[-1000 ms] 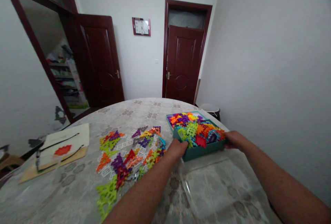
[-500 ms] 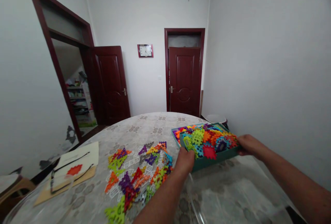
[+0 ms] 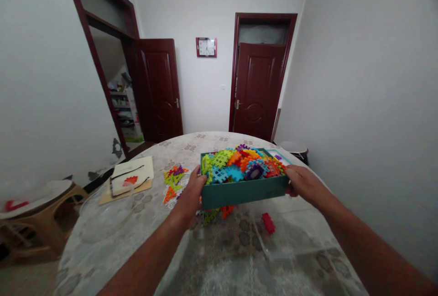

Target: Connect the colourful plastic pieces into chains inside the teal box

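A dark green box [image 3: 244, 194] heaped with colourful plastic interlocking pieces [image 3: 236, 166] is held up above the table. My left hand [image 3: 194, 192] grips its left end, and my right hand [image 3: 300, 182] is closed on its right end. Below the front wall is a single red piece [image 3: 268, 223]; I cannot tell whether it lies on the table or is in the air. Under and behind the box, loose pieces [image 3: 175, 176] lie on the tabletop, partly covered by the box and my left hand. A light blue tray edge [image 3: 278, 154] shows behind the box.
The round table [image 3: 143, 236] has a patterned cover. At the left lie eyeglasses [image 3: 112, 186] and an orange-red piece [image 3: 130, 180] on a pad of paper [image 3: 143, 166]. A faint clear plastic sheet or lid [image 3: 287, 241] is in front of me. A stool [image 3: 44, 223] stands at the left.
Both hands have moved the box left, off the light blue tray and over the loose pieces. A red piece has left the box's front edge. The view has shifted too.
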{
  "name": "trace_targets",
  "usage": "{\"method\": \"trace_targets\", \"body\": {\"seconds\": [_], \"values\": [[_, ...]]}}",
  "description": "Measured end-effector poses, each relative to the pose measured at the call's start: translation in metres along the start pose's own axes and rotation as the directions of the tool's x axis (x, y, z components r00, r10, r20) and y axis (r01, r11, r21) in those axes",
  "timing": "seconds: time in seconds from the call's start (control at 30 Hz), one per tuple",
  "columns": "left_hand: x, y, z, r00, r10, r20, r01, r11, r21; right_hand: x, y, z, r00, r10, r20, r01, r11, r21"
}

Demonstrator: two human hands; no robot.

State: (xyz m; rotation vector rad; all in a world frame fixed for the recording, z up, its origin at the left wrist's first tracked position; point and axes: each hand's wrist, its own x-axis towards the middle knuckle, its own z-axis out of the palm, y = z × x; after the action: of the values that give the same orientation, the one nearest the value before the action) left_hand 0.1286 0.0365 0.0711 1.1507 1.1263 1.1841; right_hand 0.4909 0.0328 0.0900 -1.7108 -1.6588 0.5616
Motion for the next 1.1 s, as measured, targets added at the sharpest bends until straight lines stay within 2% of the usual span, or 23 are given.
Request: {"method": "trace_targets", "body": {"seconds": [0.1,0.2,0.27,0.37,0.5,0.67,0.73,0.93,1.1], "values": [[-0.029,-0.002,-0.047,0.989,-0.128,-0.075,0.126,0.992,-0.022,-0.024,-0.023,0.043,0.992,-0.123,-0.008,0.122,0.990,-0.070],[-0.049,-0.009,-0.086,0.974,-0.192,-0.118,0.194,0.981,0.008,-0.044,-0.039,0.086,0.987,-0.159,0.010,0.159,0.985,-0.073],[-0.060,-0.011,-0.107,0.964,-0.223,-0.144,0.227,0.974,0.013,-0.056,-0.046,0.107,0.986,-0.162,0.033,0.164,0.984,-0.074],[-0.073,-0.010,-0.128,0.940,-0.290,-0.178,0.296,0.955,0.006,-0.074,-0.052,0.127,0.974,-0.223,0.033,0.225,0.972,-0.071],[-0.085,0.000,-0.148,0.905,-0.386,-0.177,0.388,0.921,-0.025,-0.092,-0.053,0.134,0.926,-0.377,0.004,0.377,0.926,-0.011],[-0.087,0.006,-0.166,0.880,-0.448,-0.157,0.451,0.892,-0.017,-0.100,-0.040,0.136,0.875,-0.458,0.153,0.447,0.888,0.106],[-0.085,0.006,-0.170,0.872,-0.468,-0.140,0.474,0.881,0.005,-0.100,-0.037,0.138,0.858,-0.483,0.176,0.465,0.875,0.135],[-0.076,0.008,-0.178,0.876,-0.474,-0.089,0.479,0.876,0.055,-0.093,-0.038,0.143,0.857,-0.493,0.151,0.464,0.865,0.189],[-0.073,0.011,-0.188,0.888,-0.460,-0.020,0.459,0.882,0.108,-0.087,-0.040,0.146,0.867,-0.489,0.092,0.473,0.867,0.155]]}}
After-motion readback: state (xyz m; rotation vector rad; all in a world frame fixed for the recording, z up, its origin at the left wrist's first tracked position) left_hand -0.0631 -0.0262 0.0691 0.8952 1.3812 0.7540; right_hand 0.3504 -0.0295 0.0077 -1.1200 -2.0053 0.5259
